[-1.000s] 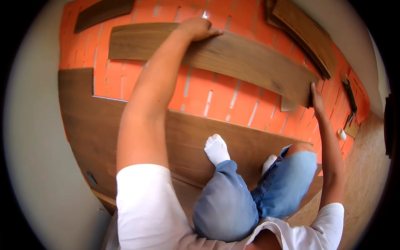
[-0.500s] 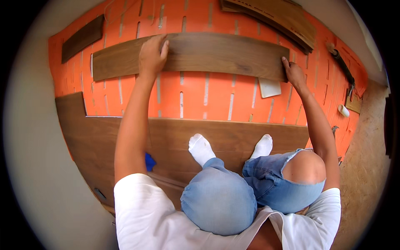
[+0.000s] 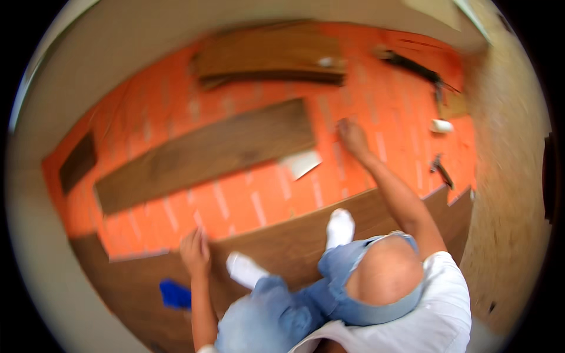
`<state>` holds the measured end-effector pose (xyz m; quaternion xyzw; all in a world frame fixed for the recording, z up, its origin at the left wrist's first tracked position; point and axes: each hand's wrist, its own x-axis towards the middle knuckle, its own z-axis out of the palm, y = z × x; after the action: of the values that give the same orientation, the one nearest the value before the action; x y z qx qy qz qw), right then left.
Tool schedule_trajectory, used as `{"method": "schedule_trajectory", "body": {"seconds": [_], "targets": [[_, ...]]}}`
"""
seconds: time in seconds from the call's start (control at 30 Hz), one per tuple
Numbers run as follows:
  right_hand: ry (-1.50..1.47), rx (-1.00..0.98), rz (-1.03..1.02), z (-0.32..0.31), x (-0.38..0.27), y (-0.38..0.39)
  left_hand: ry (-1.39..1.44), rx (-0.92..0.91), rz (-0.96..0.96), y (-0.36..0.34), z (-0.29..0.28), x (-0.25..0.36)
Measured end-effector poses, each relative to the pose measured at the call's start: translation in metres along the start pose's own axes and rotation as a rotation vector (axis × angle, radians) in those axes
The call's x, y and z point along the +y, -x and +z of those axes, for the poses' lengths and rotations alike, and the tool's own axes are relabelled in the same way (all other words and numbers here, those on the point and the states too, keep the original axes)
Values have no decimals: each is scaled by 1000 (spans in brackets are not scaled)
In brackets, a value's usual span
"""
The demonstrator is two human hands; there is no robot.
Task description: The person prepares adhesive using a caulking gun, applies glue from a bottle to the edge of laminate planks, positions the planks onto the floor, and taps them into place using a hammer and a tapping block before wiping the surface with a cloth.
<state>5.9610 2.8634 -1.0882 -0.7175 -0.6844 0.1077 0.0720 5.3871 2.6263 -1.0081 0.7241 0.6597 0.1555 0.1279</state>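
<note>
A brown wooden plank [image 3: 203, 154] lies loose at a slant on the orange underlay [image 3: 223, 209]. A white square piece [image 3: 303, 165] lies beside its right end. My right hand [image 3: 353, 137] is off the plank, just right of that end, with curled fingers smeared by motion. My left hand [image 3: 195, 252] is below the plank, near the edge of the laid brown flooring [image 3: 265, 232]; its fingers are blurred too, and I cannot tell whether either hand holds anything. A blue cloth-like item [image 3: 173, 294] lies on the flooring left of my left forearm.
A stack of planks [image 3: 268, 53] lies at the back, a short dark piece [image 3: 77, 163] at left. At right are a black long tool [image 3: 412, 67], a white roll [image 3: 441, 126] and a hammer [image 3: 444, 173]. A wall [image 3: 118, 65] curves around the left and back; tan boarding [image 3: 500, 176] is at right.
Both hands have let go of the plank and drawn apart from it, the left one down toward the laid flooring. The view has swung to the right and blurred.
</note>
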Motion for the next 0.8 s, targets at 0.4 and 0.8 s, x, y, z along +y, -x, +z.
{"method": "schedule_trajectory", "body": {"seconds": [0.4, 0.8], "targets": [[150, 281, 282, -126, 218, -129, -20, -264, -174, 128, -23, 37], [537, 108, 147, -140, 267, -264, -33, -427, -348, 79, -44, 53]]}}
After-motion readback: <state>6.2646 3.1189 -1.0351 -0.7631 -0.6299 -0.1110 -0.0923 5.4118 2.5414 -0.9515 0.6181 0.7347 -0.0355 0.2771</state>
